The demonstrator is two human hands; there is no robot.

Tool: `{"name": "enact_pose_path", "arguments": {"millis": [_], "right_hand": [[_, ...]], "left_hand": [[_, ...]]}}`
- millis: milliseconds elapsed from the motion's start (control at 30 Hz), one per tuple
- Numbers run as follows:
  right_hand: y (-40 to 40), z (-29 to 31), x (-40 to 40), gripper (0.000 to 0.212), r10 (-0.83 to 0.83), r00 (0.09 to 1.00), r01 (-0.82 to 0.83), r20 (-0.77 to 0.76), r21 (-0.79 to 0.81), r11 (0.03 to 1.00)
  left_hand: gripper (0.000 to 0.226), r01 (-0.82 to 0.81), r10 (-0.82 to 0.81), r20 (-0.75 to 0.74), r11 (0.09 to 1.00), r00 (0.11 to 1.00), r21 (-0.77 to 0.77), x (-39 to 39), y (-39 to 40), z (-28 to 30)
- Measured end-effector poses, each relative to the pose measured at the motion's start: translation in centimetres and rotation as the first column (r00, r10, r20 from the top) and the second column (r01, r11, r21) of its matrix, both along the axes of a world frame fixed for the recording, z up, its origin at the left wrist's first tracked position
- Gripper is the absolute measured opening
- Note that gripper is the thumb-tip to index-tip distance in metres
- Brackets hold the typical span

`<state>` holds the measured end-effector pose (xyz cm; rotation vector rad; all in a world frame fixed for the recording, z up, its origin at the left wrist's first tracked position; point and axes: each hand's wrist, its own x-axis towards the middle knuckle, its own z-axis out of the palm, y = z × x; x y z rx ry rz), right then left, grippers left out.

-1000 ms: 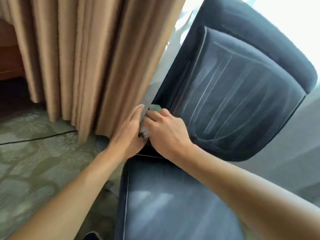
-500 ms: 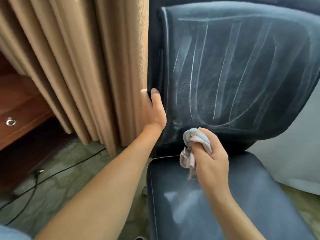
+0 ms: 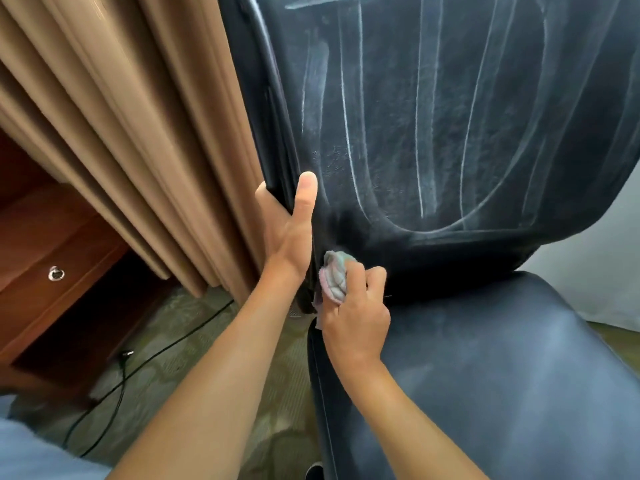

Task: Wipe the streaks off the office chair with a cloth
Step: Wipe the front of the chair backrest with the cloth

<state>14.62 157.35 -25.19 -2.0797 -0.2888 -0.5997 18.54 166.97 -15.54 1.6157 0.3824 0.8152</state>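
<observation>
Cloth point(image 3: 335, 279) in right hand point(image 3: 356, 320), streaked chair point(image 3: 450, 116)

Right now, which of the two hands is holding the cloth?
The right hand, low at the joint between backrest and seat, grips the bunched cloth. The left hand instead grips the backrest's side edge, thumb up its front.
</observation>
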Motion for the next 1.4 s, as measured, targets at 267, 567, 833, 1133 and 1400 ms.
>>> {"name": "enact_pose_path", "arguments": {"millis": [267,567,833,1133,1400], "right_hand": [[-4.8,-0.4,-1.1,0.033,0.192,0.957,-0.175,-0.218,0.094,0.98],[-0.5,5.3,2.5,0.039,0.096,0.967,-0.113,0.236,0.06,0.992],[-5.5,4.6,3.4,0.038,0.287,0.952,-0.266,0.105,-0.18,0.947],[-8.0,19.1,5.1,0.034,0.321,0.897,-0.248,0.305,-0.254,0.935],[-0.7,21.6,7.3,0.022,0.315,0.807,-0.129,0.499,-0.371,0.92]], "left_hand": [[0.072,-0.142,0.138,0.067,0.988,0.988,0.056,0.2,-0.9,-0.1],[0.076,-0.102,0.104,-0.032,0.992,0.994,0.078,0.4,-0.1,0.0],[0.074,-0.152,0.162,-0.069,0.98,0.984,0.127,-0.3,-1.1,0.3],[0.118,0.03,0.071,-0.195,0.883,0.978,0.469,-2.5,-0.8,2.3],[0.113,-0.092,0.22,-0.145,0.798,0.965,0.596,-1.6,-0.2,1.1]]}}
